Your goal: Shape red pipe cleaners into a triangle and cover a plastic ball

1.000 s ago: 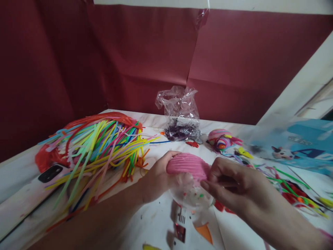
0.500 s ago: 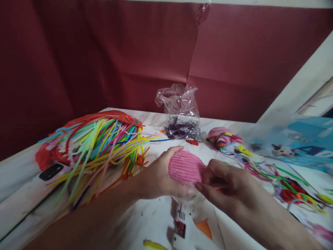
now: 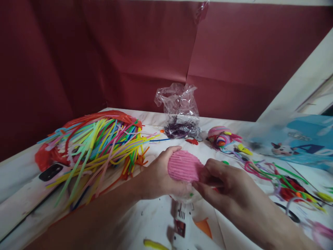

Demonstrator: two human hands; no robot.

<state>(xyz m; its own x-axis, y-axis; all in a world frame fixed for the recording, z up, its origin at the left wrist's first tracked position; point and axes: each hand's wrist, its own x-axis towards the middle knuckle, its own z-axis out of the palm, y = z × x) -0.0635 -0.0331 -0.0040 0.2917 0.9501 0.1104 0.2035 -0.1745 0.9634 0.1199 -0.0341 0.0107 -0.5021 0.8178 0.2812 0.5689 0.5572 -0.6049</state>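
Near table edge: white glue gun (image 3: 182,225) lying flat, an orange paper scrap (image 3: 204,227) just beside it, a yellow bit (image 3: 153,245) right at the edge.

Above those, both forearms come in from the near edge and meet mid-table. Left hand (image 3: 158,177) cupped, palm turned right, thumb over the top: grip wrapped round a pink ribbed ball (image 3: 184,166), held up off the table. A clear plastic piece with coloured specks (image 3: 186,196) hangs under the ball; cannot tell how it's attached. Right hand (image 3: 221,185) knuckles up, fingers curled in, fingertips pressed together and pinching at the ball's right side; what sits between them is hidden.

Room: bare white table below and left of the hands. Right of the right hand is cluttered with loose coloured cords (image 3: 283,180), near the wrist.

Left side: big heap of multicoloured plastic strings (image 3: 104,146) running to the left edge, a black phone (image 3: 50,172) half under it.

Farther: small striped ball (image 3: 221,136), clear bag of dark purple bits (image 3: 180,116) near the far edge, blue printed sheet (image 3: 299,146) at the far right. Dark red paper backdrop (image 3: 130,52) closes off the far and left sides.
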